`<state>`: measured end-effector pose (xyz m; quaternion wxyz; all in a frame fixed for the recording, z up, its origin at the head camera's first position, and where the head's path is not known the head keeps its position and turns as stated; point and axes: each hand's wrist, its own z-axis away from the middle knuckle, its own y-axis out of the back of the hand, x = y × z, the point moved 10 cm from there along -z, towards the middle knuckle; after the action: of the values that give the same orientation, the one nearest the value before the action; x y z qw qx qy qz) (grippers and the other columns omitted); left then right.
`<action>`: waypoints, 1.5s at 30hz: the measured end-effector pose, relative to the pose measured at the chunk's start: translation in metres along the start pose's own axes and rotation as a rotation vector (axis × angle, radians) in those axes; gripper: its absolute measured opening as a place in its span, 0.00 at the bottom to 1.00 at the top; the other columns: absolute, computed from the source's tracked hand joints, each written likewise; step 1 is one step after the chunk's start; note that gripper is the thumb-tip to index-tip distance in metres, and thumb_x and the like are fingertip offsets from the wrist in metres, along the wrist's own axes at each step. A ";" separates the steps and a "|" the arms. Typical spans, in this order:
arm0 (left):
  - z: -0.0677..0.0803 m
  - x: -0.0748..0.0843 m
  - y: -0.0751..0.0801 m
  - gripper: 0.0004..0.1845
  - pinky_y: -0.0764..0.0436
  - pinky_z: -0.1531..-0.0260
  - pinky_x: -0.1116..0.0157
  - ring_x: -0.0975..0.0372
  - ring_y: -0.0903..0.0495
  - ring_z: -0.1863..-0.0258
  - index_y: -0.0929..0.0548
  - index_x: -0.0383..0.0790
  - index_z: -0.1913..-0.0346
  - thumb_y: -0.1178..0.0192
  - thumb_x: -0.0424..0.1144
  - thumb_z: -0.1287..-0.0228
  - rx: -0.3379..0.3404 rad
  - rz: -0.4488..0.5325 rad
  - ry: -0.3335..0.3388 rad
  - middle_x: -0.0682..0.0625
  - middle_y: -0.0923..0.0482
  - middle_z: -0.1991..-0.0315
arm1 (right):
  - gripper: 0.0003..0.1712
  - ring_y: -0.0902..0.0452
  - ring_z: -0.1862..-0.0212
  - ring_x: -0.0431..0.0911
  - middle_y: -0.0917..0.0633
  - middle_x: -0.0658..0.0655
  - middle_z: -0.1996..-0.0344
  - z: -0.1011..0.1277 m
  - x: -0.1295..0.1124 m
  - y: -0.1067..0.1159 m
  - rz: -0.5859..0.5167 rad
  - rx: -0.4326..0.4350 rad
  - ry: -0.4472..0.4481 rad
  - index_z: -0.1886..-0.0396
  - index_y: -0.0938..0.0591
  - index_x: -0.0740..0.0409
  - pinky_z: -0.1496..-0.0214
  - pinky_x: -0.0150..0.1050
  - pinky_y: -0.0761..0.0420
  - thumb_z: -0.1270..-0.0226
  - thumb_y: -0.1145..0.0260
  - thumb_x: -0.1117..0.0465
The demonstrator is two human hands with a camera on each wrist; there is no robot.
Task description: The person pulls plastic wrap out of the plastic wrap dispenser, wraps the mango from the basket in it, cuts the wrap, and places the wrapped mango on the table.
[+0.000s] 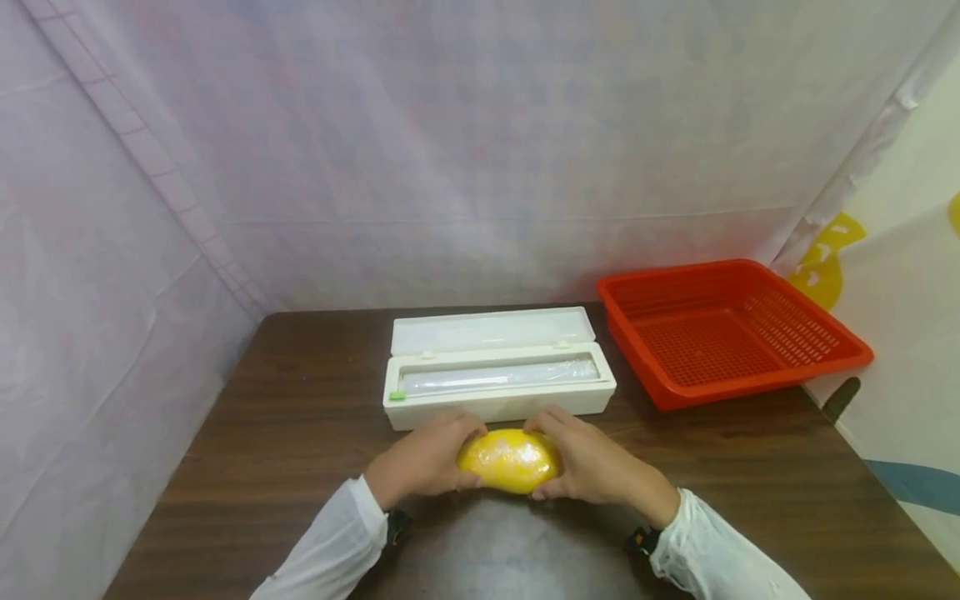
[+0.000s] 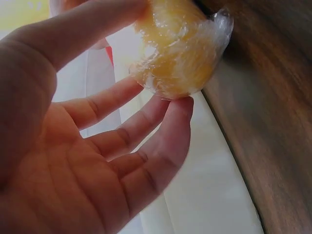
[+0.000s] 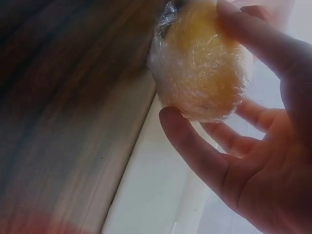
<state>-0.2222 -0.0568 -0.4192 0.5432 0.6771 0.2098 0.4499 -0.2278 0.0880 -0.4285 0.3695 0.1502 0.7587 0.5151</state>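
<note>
Both hands hold a yellow oval fruit, mango-like in shape and wrapped in cling film, between them over the table. My left hand grips its left end with thumb and fingertips. At the other end, my right hand pinches it the same way. Bunched film sticks out from the wrapped fruit in the left wrist view. From the right wrist, creased film shows across the fruit, with the fingertips at its underside. Just behind the hands sits a white cling film dispenser box, lid raised, a film roll inside.
An orange-red plastic basket with a perforated bottom stands at the back right of the brown wooden table. White sheeting hangs behind the table and along its left side. A green slider sits on the box's left front corner.
</note>
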 end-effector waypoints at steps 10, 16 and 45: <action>-0.005 0.002 0.012 0.37 0.19 0.47 0.56 0.58 0.20 0.50 0.22 0.42 0.37 0.23 0.52 0.48 -0.021 -0.022 0.047 0.48 0.20 0.47 | 0.45 0.21 0.49 0.43 0.22 0.49 0.46 -0.002 -0.002 0.013 0.031 -0.007 0.004 0.39 0.25 0.49 0.47 0.45 0.18 0.56 0.18 0.39; -0.009 0.020 0.080 0.29 0.20 0.43 0.53 0.53 0.20 0.46 0.21 0.42 0.36 0.34 0.54 0.35 0.232 -0.098 0.030 0.46 0.19 0.44 | 0.36 0.19 0.47 0.46 0.19 0.49 0.44 -0.005 -0.008 0.068 0.087 0.162 0.000 0.35 0.25 0.51 0.47 0.47 0.17 0.36 0.31 0.37; -0.056 -0.054 0.067 0.49 0.55 0.26 0.34 0.37 0.61 0.20 0.48 0.34 0.21 0.62 0.71 0.27 0.351 -0.218 0.307 0.35 0.57 0.19 | 0.51 0.60 0.19 0.66 0.49 0.66 0.19 -0.057 0.062 0.084 0.260 0.242 -0.329 0.20 0.46 0.63 0.21 0.64 0.54 0.28 0.47 0.33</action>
<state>-0.3103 -0.0896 -0.3774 0.4242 0.6582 0.4366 0.4430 -0.3241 0.1230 -0.3680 0.3980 0.3717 0.7187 0.4323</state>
